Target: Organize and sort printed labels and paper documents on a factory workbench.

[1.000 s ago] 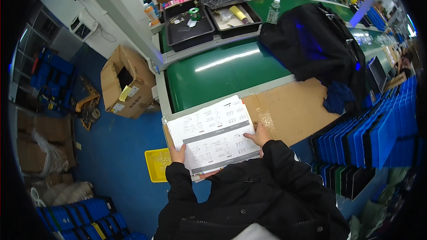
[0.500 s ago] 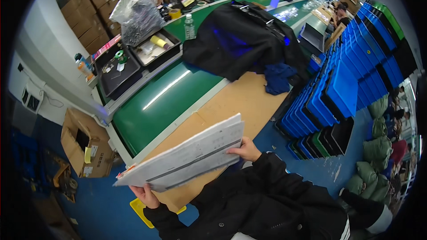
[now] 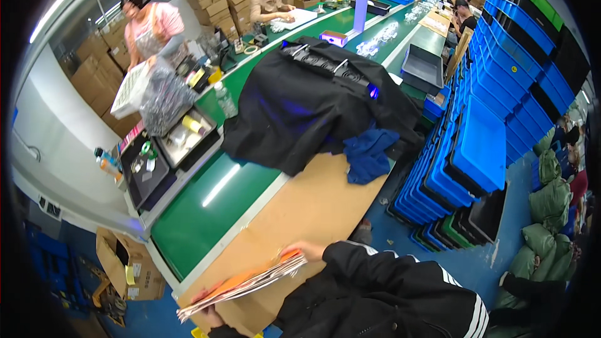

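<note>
Between my hands is a stack of thin flat paper sheets (image 3: 250,280), with orange on its upper side and white layered edges toward me. My right hand (image 3: 311,251) grips the far right end, its thumb side at the top. At the near left end my left hand (image 3: 211,313) is closed around the stack, partly hidden by it. The stack is held just over a brown cardboard-covered bench (image 3: 294,206); I cannot tell whether it touches.
Beyond the bench runs a green conveyor belt (image 3: 191,225), with a black cloth (image 3: 294,106) draped over a fan unit. A dark blue cloth (image 3: 369,153) lies at its edge. Tall stacks of blue crates (image 3: 479,131) stand right; an open carton (image 3: 134,269) sits left. Several people work beyond.
The stack has tipped from showing its white printed face to showing its edge and orange upper side. Both hands have come lower in view. The view has tilted up, revealing people beyond the belt.
</note>
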